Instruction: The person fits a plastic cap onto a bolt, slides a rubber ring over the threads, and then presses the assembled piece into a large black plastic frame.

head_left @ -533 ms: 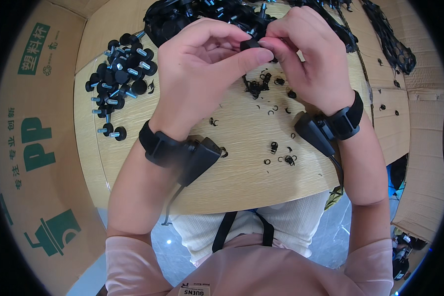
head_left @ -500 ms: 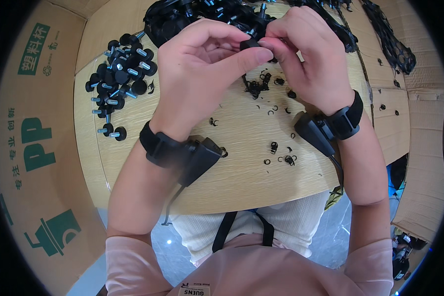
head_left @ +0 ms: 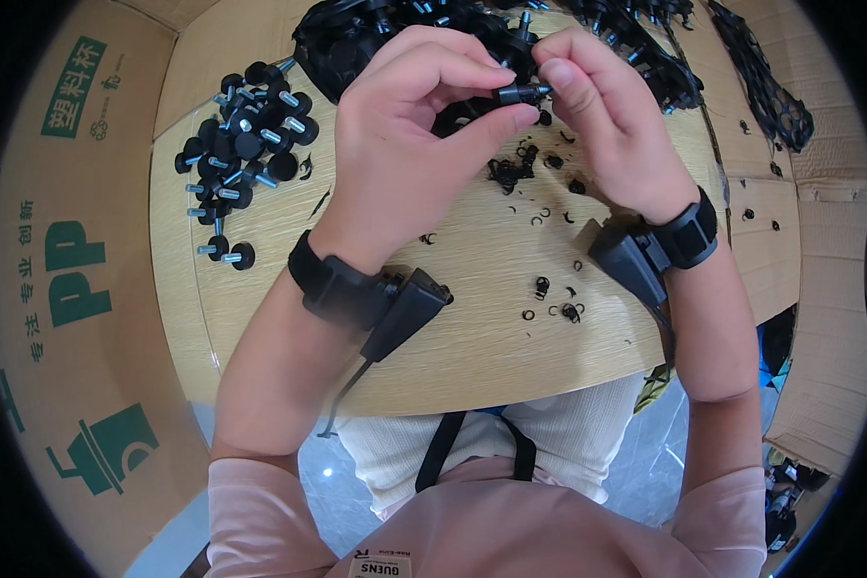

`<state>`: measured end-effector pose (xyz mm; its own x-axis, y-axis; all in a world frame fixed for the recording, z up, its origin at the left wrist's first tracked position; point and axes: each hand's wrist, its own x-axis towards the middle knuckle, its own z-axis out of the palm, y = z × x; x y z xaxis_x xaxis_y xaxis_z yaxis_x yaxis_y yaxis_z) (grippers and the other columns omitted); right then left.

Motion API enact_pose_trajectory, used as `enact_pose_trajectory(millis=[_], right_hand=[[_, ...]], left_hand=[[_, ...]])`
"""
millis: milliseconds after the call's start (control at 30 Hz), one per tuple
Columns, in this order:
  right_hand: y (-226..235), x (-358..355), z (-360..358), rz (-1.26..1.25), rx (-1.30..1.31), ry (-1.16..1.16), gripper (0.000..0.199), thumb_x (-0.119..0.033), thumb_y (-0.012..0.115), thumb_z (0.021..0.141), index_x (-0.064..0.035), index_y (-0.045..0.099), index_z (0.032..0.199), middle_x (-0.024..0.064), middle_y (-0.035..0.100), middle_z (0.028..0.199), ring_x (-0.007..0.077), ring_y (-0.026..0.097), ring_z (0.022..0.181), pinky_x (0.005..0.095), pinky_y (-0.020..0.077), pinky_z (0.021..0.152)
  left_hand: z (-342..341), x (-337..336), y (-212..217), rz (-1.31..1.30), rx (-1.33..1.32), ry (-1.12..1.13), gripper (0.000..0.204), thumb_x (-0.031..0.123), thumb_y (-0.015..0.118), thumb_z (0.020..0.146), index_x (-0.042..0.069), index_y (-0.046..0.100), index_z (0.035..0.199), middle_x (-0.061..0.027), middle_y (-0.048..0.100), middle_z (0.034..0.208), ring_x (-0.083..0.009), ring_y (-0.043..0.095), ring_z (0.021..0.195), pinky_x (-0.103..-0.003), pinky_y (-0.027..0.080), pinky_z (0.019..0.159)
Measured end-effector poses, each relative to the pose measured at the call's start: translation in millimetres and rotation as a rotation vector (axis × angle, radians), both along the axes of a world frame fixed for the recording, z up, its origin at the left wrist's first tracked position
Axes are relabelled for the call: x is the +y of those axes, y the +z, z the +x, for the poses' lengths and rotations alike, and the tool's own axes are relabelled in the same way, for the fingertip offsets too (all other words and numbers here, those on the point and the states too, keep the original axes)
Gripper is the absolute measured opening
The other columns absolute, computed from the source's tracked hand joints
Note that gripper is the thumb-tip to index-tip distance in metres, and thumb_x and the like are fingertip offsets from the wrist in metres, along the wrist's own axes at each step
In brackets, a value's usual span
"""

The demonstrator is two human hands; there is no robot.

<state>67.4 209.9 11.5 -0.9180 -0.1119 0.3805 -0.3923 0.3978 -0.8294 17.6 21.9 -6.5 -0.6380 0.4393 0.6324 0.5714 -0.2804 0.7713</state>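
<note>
My left hand (head_left: 419, 144) and my right hand (head_left: 612, 120) meet above the far middle of a light wooden table (head_left: 472, 318). Between their fingertips they pinch one small black knob with a metal screw stud (head_left: 520, 93), held sideways. My left thumb and forefinger grip its black head; my right thumb and fingers touch its stud end. Each wrist wears a black band with a black box and cable. Small black rings and clips (head_left: 515, 173) lie scattered on the table right under my hands.
A pile of black knobs with screw studs (head_left: 241, 159) lies at the table's left. A larger heap of black parts (head_left: 356, 39) fills the far edge, and black mesh strips (head_left: 766, 82) lie at far right. Cardboard boxes (head_left: 67, 289) flank the table on both sides.
Both hands have barely moved; they keep the small knob pinched between their fingertips in the same place.
</note>
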Motion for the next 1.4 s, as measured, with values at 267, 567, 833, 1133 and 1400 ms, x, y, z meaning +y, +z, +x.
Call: enact_pose_trajectory(millis=[267,567,833,1133,1400], right_hand=[[-2,1,-1,-0.291,-0.151,0.042,0.022,-0.025,0.048,0.104,-0.0055,0.057,0.102,-0.0079,0.044,0.075,0.0016,0.041,0.067,0.019,0.0359,0.06],[-3,6,-3,-0.312,-0.109,0.017,0.021,-0.024,0.048,0.104,-0.0056,0.057,0.104,-0.0055,0.048,0.078,0.0034,0.044,0.067,0.0188,0.0376,0.06],[6,9,-9,-0.489,-0.23,-0.251,0.007,-0.012,0.058,0.098,-0.008,0.053,0.095,-0.0032,0.052,0.083,0.0031,0.049,0.07,0.0194,0.0407,0.059],[8,3,1,-0.338,-0.086,0.081,0.017,-0.013,0.062,0.095,-0.0031,0.066,0.109,-0.0037,0.061,0.087,0.0022,0.054,0.076,0.0174,0.0447,0.065],[5,-2,4,-0.244,-0.061,0.026,0.018,-0.002,0.069,0.085,0.0006,0.07,0.103,-0.0001,0.066,0.086,0.0019,0.058,0.077,0.0158,0.0475,0.064]], left_hand=[[2,-1,3,0.017,-0.049,0.006,0.03,-0.017,0.069,0.078,-0.003,0.062,0.103,-0.0111,0.056,0.113,-0.019,0.063,0.104,-0.029,0.056,0.09],[-1,-2,0,0.125,-0.176,-0.017,0.026,-0.012,0.068,0.082,-0.002,0.062,0.105,-0.0091,0.058,0.112,-0.014,0.062,0.1,-0.024,0.056,0.085],[6,-4,11,0.042,-0.425,0.006,0.022,-0.005,0.066,0.088,-0.002,0.063,0.11,-0.0106,0.064,0.109,-0.0157,0.066,0.095,-0.029,0.058,0.081],[-1,-3,4,0.093,-0.157,-0.066,0.033,-0.008,0.068,0.085,-0.003,0.059,0.117,-0.0132,0.064,0.114,-0.0185,0.064,0.104,-0.03,0.055,0.089],[-2,-4,0,0.109,-0.191,-0.1,0.034,-0.013,0.068,0.082,-0.004,0.061,0.114,-0.0131,0.062,0.118,-0.018,0.062,0.106,-0.029,0.053,0.093]])
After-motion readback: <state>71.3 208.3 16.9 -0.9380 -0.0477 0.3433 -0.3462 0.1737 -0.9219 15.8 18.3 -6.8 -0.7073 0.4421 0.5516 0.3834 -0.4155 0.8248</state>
